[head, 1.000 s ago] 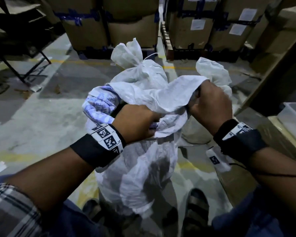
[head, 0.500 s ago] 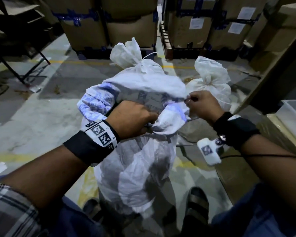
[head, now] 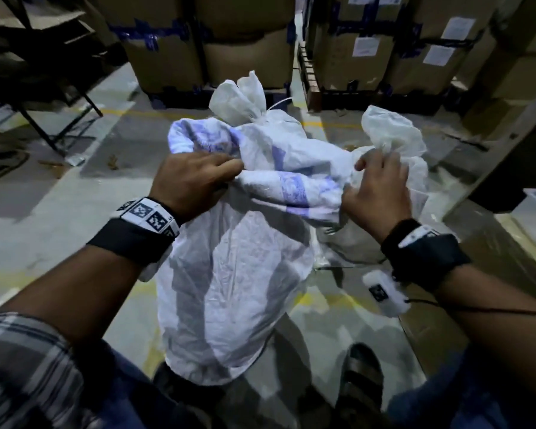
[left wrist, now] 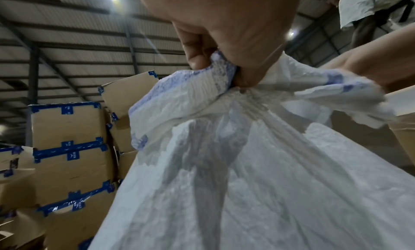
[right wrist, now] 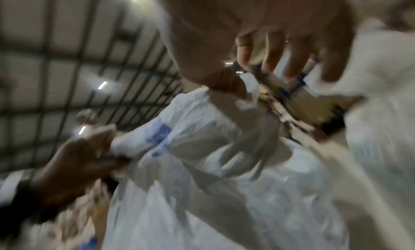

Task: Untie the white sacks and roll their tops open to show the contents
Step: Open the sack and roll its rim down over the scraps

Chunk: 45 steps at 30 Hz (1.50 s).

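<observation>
- The near white sack (head: 239,274) stood on the floor (head: 59,212) between the person's feet.
- The left hand (head: 188,184) gripped its bunched top, fingers curled.
- The right hand (head: 379,193) pinched the top's other end, fingers spread; blurred.
- Two tied sacks (head: 245,97) stood behind.

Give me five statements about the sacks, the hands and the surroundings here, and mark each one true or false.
1. The left hand grips the top of the near sack. True.
2. The far sack behind it is already untied. False: its neck is still cinched with string.
3. The near sack's top carries blue print. True.
4. The sacks stand on a table. False: they stand on the concrete floor.
5. The right hand hangs idle away from the sacks. False: its thumb and fingers are at the right end of the near sack's top.
</observation>
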{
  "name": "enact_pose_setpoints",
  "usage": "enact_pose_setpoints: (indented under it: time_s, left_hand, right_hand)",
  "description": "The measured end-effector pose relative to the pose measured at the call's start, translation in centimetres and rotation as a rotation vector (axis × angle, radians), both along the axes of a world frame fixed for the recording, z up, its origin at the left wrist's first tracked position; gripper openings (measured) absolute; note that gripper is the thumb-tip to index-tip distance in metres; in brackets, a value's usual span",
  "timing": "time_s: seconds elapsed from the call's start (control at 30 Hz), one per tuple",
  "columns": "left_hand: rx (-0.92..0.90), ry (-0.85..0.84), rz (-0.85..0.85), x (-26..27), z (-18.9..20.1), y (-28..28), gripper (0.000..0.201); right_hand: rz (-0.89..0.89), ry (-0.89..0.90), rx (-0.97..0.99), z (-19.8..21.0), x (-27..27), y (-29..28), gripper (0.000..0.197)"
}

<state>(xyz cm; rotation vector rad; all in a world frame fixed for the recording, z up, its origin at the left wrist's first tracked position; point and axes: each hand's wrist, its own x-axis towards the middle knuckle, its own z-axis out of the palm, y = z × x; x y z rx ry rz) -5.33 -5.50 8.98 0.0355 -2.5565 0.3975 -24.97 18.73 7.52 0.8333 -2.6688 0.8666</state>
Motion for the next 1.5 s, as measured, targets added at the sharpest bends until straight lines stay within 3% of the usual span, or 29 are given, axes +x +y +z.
enact_pose_setpoints:
  time_s: [0.03,0.07,0.1,0.17,0.23,0.33,0.5,0.57,0.63,0.8,0.9,1.0,1.07,1.1,1.17,1.23,1.3,1.37,1.43,1.5]
  left_hand:
    - [0.019,-0.005,0.015,0.1,-0.1,-0.2,0.022]
    - [0.036,-0.015,0.027,0.1,-0.2,-0.3,0.022]
    - [0.043,-0.022,0.036,0.0,-0.4,-0.2,0.022]
    - [0.013,-0.012,0.002,-0.2,-0.6,0.3,0.018]
    - [-0.032,0.013,-0.087,-0.4,-0.6,1.0,0.014]
    - [-0.104,0.070,-0.232,-0.6,-0.6,2.2,0.017]
    - [-0.199,0.155,-0.310,0.4,-0.3,0.9,0.021]
    - [-0.221,0.255,-0.261,0.9,0.3,-1.2,0.021]
    - [-0.250,0.333,-0.157,1.1,0.3,-2.5,0.022]
    - [-0.157,0.064,-0.081,0.8,-2.7,-1.9,0.022]
    - [-0.037,-0.196,0.075,0.1,-4.1,-0.1,0.030]
    - [0.192,-0.509,0.324,-0.4,-3.7,1.5,0.064]
    - [0.345,-0.686,0.337,-0.3,-3.3,1.3,0.089]
    - [0.413,-0.749,0.317,-0.1,-2.9,1.2,0.089]
    - [0.383,-0.739,0.283,0.2,-2.1,2.0,0.073]
    - [0.220,-0.602,0.223,-0.2,-1.3,3.7,0.063]
    - [0.293,-0.520,0.079,-1.0,-1.3,5.5,0.051]
    - [0.405,-0.513,0.049,-1.8,-1.8,6.5,0.042]
    - [0.396,-0.507,0.080,-2.0,-2.4,6.9,0.037]
    - [0.351,-0.475,0.057,-2.0,-2.8,7.2,0.035]
  right_hand:
    - [0.021,0.085,0.020,0.0,0.5,0.2,0.019]
    - [0.031,0.050,0.057,-0.3,0.6,0.2,0.025]
    - [0.060,-0.092,0.064,-0.3,0.9,0.3,0.043]
    - [0.085,-0.654,-0.113,0.1,2.0,0.0,0.069]
    - [0.071,-1.087,-0.284,-0.4,2.6,-0.5,0.057]
    - [0.018,-1.267,-0.510,-1.2,2.1,-1.6,0.008]
    - [0.006,-1.603,-1.085,1.3,-0.8,-1.4,0.030]
    - [0.123,-1.710,-1.177,2.3,-0.8,-1.5,0.039]
    - [0.249,-1.755,-1.116,2.5,0.0,-2.3,0.047]
    - [0.211,-1.585,-0.851,1.6,1.8,-3.6,0.048]
    - [0.133,-1.339,-0.636,-0.7,1.7,-3.4,0.040]
    - [0.093,-1.127,-0.587,-2.4,1.4,-3.4,0.036]
    - [0.028,-1.074,-0.699,-3.3,1.1,-3.3,0.044]
    - [0.013,-1.025,-0.696,-3.5,1.1,-3.3,0.046]
    - [0.035,-0.908,-0.643,-3.8,1.3,-3.2,0.046]
    - [0.065,-0.797,-0.587,-3.9,1.4,-3.3,0.044]
    - [0.118,-0.685,-0.522,-3.8,1.7,-3.4,0.038]
    - [0.185,-0.510,-0.400,-3.7,2.0,-3.5,0.032]
    - [0.225,-0.170,-0.168,-3.3,2.4,-3.2,0.042]
    - [0.281,0.243,0.129,-2.4,2.8,-2.6,0.064]
